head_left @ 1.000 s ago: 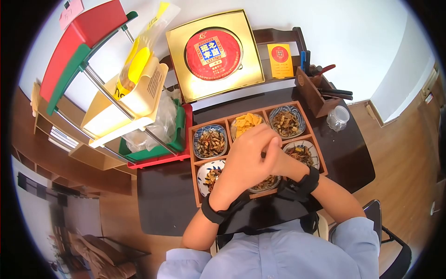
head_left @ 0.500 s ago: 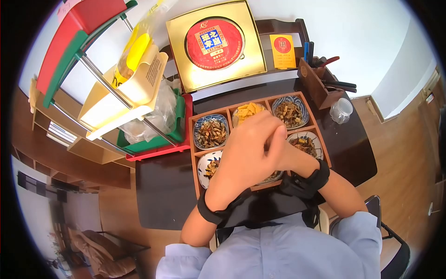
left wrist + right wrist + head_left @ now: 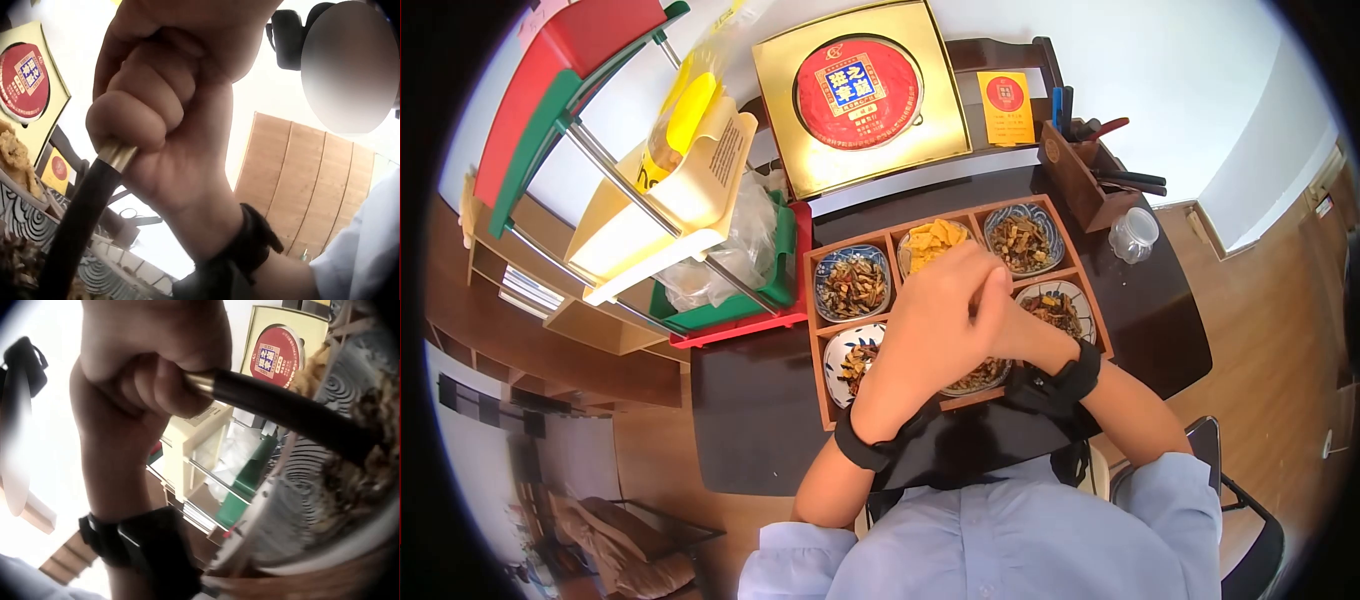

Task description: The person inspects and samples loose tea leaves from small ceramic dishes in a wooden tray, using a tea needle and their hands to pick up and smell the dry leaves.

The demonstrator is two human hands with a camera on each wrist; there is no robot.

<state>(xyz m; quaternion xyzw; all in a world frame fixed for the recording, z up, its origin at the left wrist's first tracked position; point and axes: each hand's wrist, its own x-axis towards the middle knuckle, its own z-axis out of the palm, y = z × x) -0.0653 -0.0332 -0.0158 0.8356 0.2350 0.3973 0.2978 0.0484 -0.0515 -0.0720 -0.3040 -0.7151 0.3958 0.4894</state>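
In the head view my left hand and right hand are clasped together above the lower middle bowl of dried pieces. Both wrist views show curled fingers round a dark rod with a brass-coloured end; the head view hides it. My left hand wraps over the right hand in the left wrist view. The rod slants down to the dried pieces in the right wrist view, where the left hand and right hand meet at its upper end.
A divided wooden tray holds several bowls, one with yellow chips. Behind stands a gold box. A red and green rack is at the left; a wooden pen box and glass jar are at the right.
The head view has shifted a little, so the tray and gold box sit higher in it. My hands remain clasped over the tray, slightly further up in the picture.
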